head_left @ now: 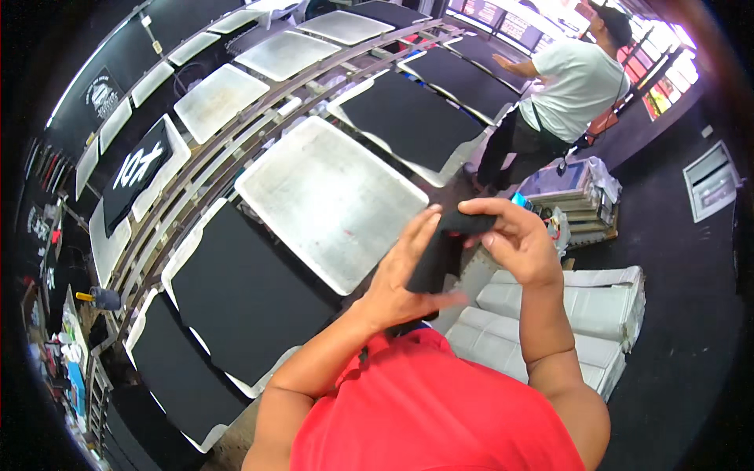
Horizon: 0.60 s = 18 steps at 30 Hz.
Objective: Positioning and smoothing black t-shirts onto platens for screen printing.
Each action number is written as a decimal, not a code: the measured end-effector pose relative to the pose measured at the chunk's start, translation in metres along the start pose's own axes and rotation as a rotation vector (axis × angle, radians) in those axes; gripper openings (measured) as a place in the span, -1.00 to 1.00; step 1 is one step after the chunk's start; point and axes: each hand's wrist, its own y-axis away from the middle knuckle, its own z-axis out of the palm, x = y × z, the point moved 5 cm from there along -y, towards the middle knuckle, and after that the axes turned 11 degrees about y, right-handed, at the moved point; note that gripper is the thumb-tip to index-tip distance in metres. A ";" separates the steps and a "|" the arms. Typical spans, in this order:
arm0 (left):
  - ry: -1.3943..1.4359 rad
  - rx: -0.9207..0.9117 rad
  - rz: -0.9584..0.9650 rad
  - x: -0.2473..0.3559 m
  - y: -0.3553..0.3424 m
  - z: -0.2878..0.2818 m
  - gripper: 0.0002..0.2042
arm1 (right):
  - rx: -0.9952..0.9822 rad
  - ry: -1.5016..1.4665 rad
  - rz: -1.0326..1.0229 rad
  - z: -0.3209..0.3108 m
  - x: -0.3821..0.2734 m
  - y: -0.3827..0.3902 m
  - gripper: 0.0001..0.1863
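In front of my red shirt, a piece of black cloth [431,263] is held up between my two hands. My right hand [522,243] pinches its upper right edge between thumb and fingers. On the other side, my left hand [397,275] has the cloth between its long fingers and its thumb, which is slightly blurred. Just beyond my hands lies a bare pale platen [330,196] with rounded corners. To its left, black fabric [243,290] covers another platen, and more black fabric [412,122] is spread over the one farther away.
Metal rails [212,157] run between two rows of platens. A black shirt with white lettering [140,174] hangs over one in the far row. White wrapped packages [565,302] are stacked at my right, near a pile of frames [573,196]. A person in a white shirt [577,86] stands beyond.
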 end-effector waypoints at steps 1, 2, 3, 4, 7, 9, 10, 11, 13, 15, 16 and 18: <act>-0.136 0.094 0.093 -0.010 -0.010 0.007 -0.13 | 0.002 0.045 -0.098 -0.014 -0.004 0.001 -0.71; -0.080 0.196 0.075 -0.024 -0.018 0.008 -0.38 | 0.000 0.040 -0.109 -0.030 0.002 -0.001 -0.71; -0.082 0.145 0.050 -0.024 -0.036 0.009 -0.50 | 0.090 0.234 -0.177 -0.055 0.009 -0.002 -0.70; -0.084 0.090 0.025 -0.019 -0.055 0.009 -0.60 | 0.185 0.427 -0.242 -0.076 0.012 -0.001 -0.69; -0.130 0.096 0.030 -0.008 -0.093 0.014 -0.74 | 0.316 0.596 -0.243 -0.129 0.020 -0.001 -0.79; -0.043 0.002 -0.033 -0.003 -0.112 0.029 -0.76 | 0.409 0.715 -0.411 -0.164 0.022 0.002 -0.83; 0.042 -0.089 -0.105 -0.001 -0.120 0.040 -0.78 | 0.412 0.714 -0.414 -0.164 0.018 -0.002 -0.83; 0.174 -0.124 -0.196 0.003 -0.129 0.050 -0.84 | 0.268 0.195 -0.316 -0.156 0.021 -0.011 -0.79; 0.314 -0.149 -0.202 0.010 -0.147 0.053 -0.84 | -0.118 -0.385 0.150 -0.146 0.070 -0.026 -0.70; 0.426 -0.135 -0.173 0.014 -0.162 0.045 -0.80 | -0.336 0.315 -0.073 -0.154 0.096 -0.021 -0.70; 0.407 -0.176 -0.274 0.010 -0.166 0.035 -0.79 | -0.405 0.329 0.046 -0.158 0.115 -0.018 -0.69; 0.349 -0.291 -0.253 0.002 -0.171 0.015 -0.78 | -0.248 -0.042 -0.042 -0.178 0.119 -0.021 -0.68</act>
